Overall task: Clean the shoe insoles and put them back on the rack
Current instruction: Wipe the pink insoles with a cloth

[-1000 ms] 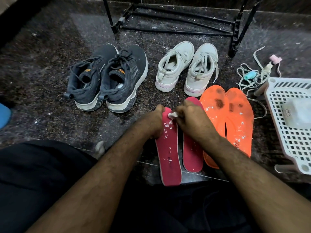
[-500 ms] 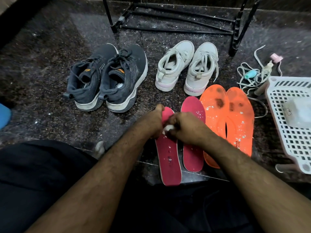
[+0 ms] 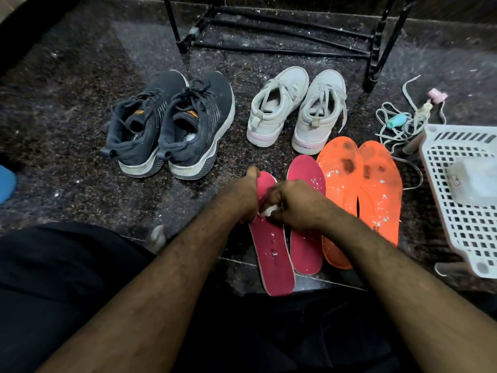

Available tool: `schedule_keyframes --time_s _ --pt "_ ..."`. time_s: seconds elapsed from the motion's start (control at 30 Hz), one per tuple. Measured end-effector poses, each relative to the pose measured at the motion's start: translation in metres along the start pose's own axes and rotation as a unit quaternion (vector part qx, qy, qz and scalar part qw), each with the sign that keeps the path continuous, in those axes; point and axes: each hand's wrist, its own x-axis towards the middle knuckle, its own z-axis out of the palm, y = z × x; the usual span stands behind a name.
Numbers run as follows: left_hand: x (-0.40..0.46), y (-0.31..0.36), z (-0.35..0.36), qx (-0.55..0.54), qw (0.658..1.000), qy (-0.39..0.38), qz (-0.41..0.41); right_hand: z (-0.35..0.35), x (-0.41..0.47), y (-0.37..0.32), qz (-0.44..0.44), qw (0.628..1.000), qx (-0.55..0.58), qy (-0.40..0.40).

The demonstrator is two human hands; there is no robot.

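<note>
Four flat foam insoles lie side by side on the dark speckled stone floor point(image 3: 67, 109): two pink ones and, to their right, two bright orange ones. The left hand point(image 3: 243, 201) grips the left edge of the nearer pink foam insole point(image 3: 273, 254), thumb up along its toe end, holding it down. The right hand point(image 3: 295, 204) has its fingers point(image 3: 271, 199) curled round a small white wad point(image 3: 266, 212), perhaps a wipe or tissue, pressed on that insole's upper half. White flecks dot its surface. The second pink foam insole point(image 3: 306, 238) lies just beside it, partly under the right wrist, and touches the left orange foam insole point(image 3: 340, 200), which overlaps its partner orange foam insole point(image 3: 380, 192); both carry dark stains and white specks. Behind them stand a pair of dark grey mesh sneakers point(image 3: 172, 127) and a pair of white high-top sneakers point(image 3: 295, 109), heels toward the camera. The black metal rack point(image 3: 282, 33) stands beyond the shoes. A white perforated plastic basket point(image 3: 465, 224) sits at right, near loose grey laces point(image 3: 395, 125)
</note>
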Motion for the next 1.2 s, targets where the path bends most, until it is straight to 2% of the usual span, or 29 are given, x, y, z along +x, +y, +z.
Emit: schedule_keyframes --time_s 0.1,0.17,0.23,0.27,0.3,0.33,0.37,0.4,0.47,0.5,0.53,0.6,0.63,0.67,0.77,0.8,0.83,0.9,0.93,0.97,1.0,1.1,1.13,1.2 --pt "0.001 -0.001 0.000 -0.022 0.999 0.027 0.016 0.000 0.001 0.002 0.029 0.994 -0.039 0.103" --pt "0.002 -0.001 0.000 -0.037 0.998 0.050 0.024 0.002 0.001 0.001 0.020 0.998 -0.037 0.054" --pt "0.001 0.000 -0.001 -0.046 0.997 0.056 0.028 0.000 0.000 0.001 0.002 1.000 0.015 -0.006" --pt "0.000 0.000 -0.001 -0.050 0.997 0.059 0.030 -0.001 -0.001 -0.001 0.006 0.999 0.033 0.007" --pt "-0.001 0.000 -0.002 -0.054 0.996 0.066 0.031 0.000 0.000 -0.001 0.015 0.998 0.033 0.056" --pt "-0.002 0.000 -0.003 -0.060 0.995 0.075 0.033 0.002 0.000 -0.001 0.022 0.994 0.009 0.110" --pt "-0.003 0.001 -0.004 -0.064 0.994 0.081 0.036 0.006 0.001 -0.002 0.025 0.992 -0.020 0.123" --pt "-0.004 0.002 -0.005 -0.064 0.994 0.083 0.038 0.007 0.002 -0.004 0.020 0.995 -0.032 0.091" --pt "-0.005 0.003 -0.005 -0.060 0.994 0.080 0.035 0.006 0.000 -0.003 0.007 1.000 -0.003 -0.023" --pt "-0.006 0.003 -0.006 -0.062 0.994 0.079 0.031 0.003 0.000 -0.002 0.005 0.999 0.005 -0.047" --pt "-0.006 0.003 -0.005 -0.065 0.994 0.081 0.029 0.002 -0.001 -0.001 0.013 0.999 0.004 -0.031" --pt "-0.005 0.004 -0.006 -0.072 0.993 0.093 0.026 0.001 -0.001 0.003 0.037 0.995 -0.030 0.085" --pt "-0.005 0.004 -0.007 -0.074 0.992 0.096 0.024 0.001 -0.001 0.003 0.043 0.991 -0.045 0.116" --pt "-0.005 0.005 -0.007 -0.073 0.993 0.094 0.020 0.001 -0.001 0.001 0.043 0.993 -0.047 0.097" --pt "-0.007 0.005 -0.006 -0.061 0.995 0.079 0.004 -0.002 -0.004 0.000 0.017 0.998 0.037 -0.055" --pt "-0.006 0.005 -0.006 -0.060 0.995 0.078 0.002 -0.002 -0.004 -0.001 0.021 0.997 0.057 -0.054" --pt "-0.006 0.004 -0.005 -0.062 0.995 0.078 0.003 0.000 -0.002 0.002 0.038 0.997 0.062 -0.012" --pt "-0.006 0.004 -0.005 -0.067 0.994 0.082 0.010 0.006 0.003 0.010 0.072 0.988 -0.001 0.137" --pt "-0.007 0.005 -0.005 -0.067 0.994 0.083 0.013 0.007 0.004 0.012 0.083 0.979 -0.036 0.183" --pt "-0.007 0.006 -0.006 -0.067 0.994 0.083 0.014 0.007 0.005 0.012 0.085 0.976 -0.046 0.193" --pt "-0.007 0.007 -0.007 -0.067 0.994 0.083 0.016 0.006 0.005 0.013 0.079 0.982 -0.031 0.169" --pt "-0.008 0.007 -0.006 -0.064 0.994 0.084 0.014 -0.002 0.001 0.010 0.039 0.997 0.048 0.040" --pt "-0.008 0.006 -0.006 -0.061 0.995 0.082 0.012 -0.003 0.002 0.011 0.038 0.996 0.060 0.054" --pt "-0.008 0.006 -0.004 -0.057 0.996 0.069 0.009 -0.002 0.006 0.017 0.057 0.982 0.029 0.176"
